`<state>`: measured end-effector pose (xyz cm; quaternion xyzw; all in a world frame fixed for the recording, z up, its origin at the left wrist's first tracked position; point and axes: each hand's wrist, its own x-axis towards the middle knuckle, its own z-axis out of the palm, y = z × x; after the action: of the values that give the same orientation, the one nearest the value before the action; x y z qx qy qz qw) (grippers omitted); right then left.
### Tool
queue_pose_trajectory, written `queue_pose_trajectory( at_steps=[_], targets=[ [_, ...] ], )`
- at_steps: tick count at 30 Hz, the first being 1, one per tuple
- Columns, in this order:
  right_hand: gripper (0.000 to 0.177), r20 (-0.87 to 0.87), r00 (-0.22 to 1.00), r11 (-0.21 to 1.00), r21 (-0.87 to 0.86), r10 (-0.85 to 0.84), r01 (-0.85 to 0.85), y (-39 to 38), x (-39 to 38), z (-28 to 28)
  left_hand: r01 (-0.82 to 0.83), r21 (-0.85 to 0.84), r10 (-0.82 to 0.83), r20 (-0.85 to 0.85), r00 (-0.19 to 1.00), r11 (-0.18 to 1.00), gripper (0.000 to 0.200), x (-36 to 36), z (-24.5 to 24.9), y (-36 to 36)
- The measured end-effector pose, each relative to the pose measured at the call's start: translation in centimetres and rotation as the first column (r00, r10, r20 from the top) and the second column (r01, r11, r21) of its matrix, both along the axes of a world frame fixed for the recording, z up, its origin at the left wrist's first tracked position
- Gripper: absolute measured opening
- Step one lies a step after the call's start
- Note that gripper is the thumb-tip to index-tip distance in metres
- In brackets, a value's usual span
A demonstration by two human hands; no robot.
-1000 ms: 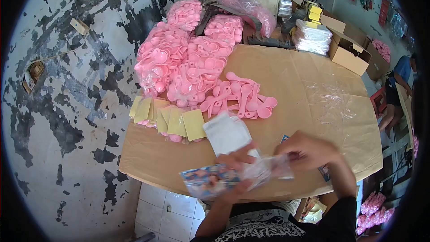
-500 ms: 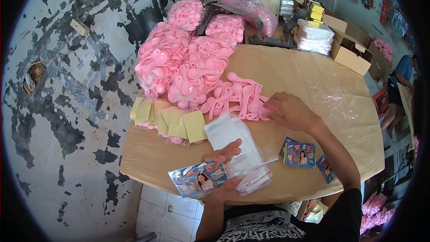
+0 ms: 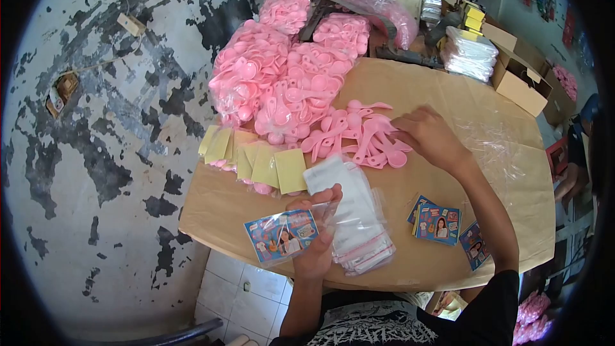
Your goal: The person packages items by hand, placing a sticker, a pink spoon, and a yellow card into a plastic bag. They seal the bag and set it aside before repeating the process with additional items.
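My left hand (image 3: pixel 314 243) is closed around a clear plastic bag with a blue printed card (image 3: pixel 282 236) inside, held over the table's front edge. Under and beside it lies a stack of clear plastic bags (image 3: pixel 349 208). At the right edge of a loose pile of pink spoons (image 3: pixel 359 133) is my right hand (image 3: pixel 429 138), slightly blurred. Its fingers are bent together against the spoons; what they hold, if anything, is hidden. More blue printed cards (image 3: pixel 439 224) lie below my right forearm.
Big bags of pink spoons (image 3: pixel 298 90) are heaped at the back left. A row of packets with yellow cards (image 3: pixel 262 165) lies before them. At the back right are stacked plastic bags (image 3: pixel 469 54) and a cardboard box (image 3: pixel 522 83). A person (image 3: pixel 576 154) is at far right.
The view has shifted, so the scene sits further right. My left hand has turned, bringing the bagged card more upright. My right hand has moved a little at the pile, and some loose spoons have shifted.
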<state>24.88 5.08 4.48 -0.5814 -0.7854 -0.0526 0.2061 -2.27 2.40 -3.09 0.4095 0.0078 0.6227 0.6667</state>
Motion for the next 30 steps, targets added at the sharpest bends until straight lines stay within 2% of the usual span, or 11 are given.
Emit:
queue_pose_trajectory(
  at_steps=[1, 4, 7, 10, 14, 16, 19, 22, 25, 28, 30],
  targets=[
    [0.018, -0.120, 0.991, 0.993, -0.115, -0.054, 0.040, -1.3, -0.7, 1.0, -0.017, -0.021, 0.018, 0.006, 1.000, 1.000, 0.052, -0.1, 0.0, 0.0],
    [0.017, -0.452, 0.886, 0.966, -0.258, -0.099, -0.024, -4.8, -2.7, 2.6, 0.002, -0.044, 0.000, 0.056, 0.998, 0.999, 0.053, -0.1, 0.0, 0.4],
    [0.016, -0.441, 0.897, 0.929, -0.321, 0.024, -0.183, -7.3, -3.2, 4.5, -0.039, -0.093, 0.041, 0.020, 0.999, 0.995, 0.059, 0.0, 0.2, 0.2],
    [0.018, -0.523, 0.842, 0.925, -0.242, 0.130, -0.293, -8.3, -4.2, 5.0, -0.047, -0.099, 0.046, -0.015, 0.999, 0.994, 0.061, 0.3, 0.7, -0.2],
    [0.032, -0.584, 0.785, 0.895, -0.212, 0.206, -0.392, -8.4, -5.5, 3.9, 0.024, -0.052, -0.027, -0.055, 0.998, 0.998, 0.060, 1.3, 0.9, -0.8],
    [0.043, -0.604, 0.758, 0.877, -0.194, 0.246, -0.439, -8.5, -5.9, 3.4, 0.095, -0.119, -0.094, 0.010, 0.995, 0.988, 0.056, 2.1, 0.9, -1.3],
    [0.049, -0.649, 0.747, 0.796, -0.372, 0.144, -0.477, -9.5, -6.3, 5.7, 0.219, -0.232, -0.204, 0.086, 0.975, 0.948, 0.054, 2.8, 1.4, -2.4],
    [0.044, -0.611, 0.782, 0.884, -0.425, -0.124, -0.192, -10.6, -6.4, 6.4, 0.330, -0.243, -0.296, 0.165, 0.941, 0.912, 0.055, 3.3, 1.7, -3.0],
    [0.042, -0.611, 0.788, 0.894, -0.389, -0.072, -0.220, -10.6, -5.6, 6.6, 0.361, -0.234, -0.327, 0.173, 0.929, 0.903, 0.053, 3.7, 2.0, -3.3],
    [0.040, -0.558, 0.827, 0.893, -0.339, 0.060, -0.294, -10.5, -5.8, 5.5, 0.376, -0.225, -0.337, 0.194, 0.921, 0.899, 0.050, 4.4, 2.0, -3.8],
    [0.035, -0.641, 0.765, 0.894, -0.307, 0.059, -0.327, -10.5, -6.4, 5.2, 0.425, -0.206, -0.375, 0.241, 0.895, 0.882, 0.048, 5.0, 1.5, -4.3]
  ],
)
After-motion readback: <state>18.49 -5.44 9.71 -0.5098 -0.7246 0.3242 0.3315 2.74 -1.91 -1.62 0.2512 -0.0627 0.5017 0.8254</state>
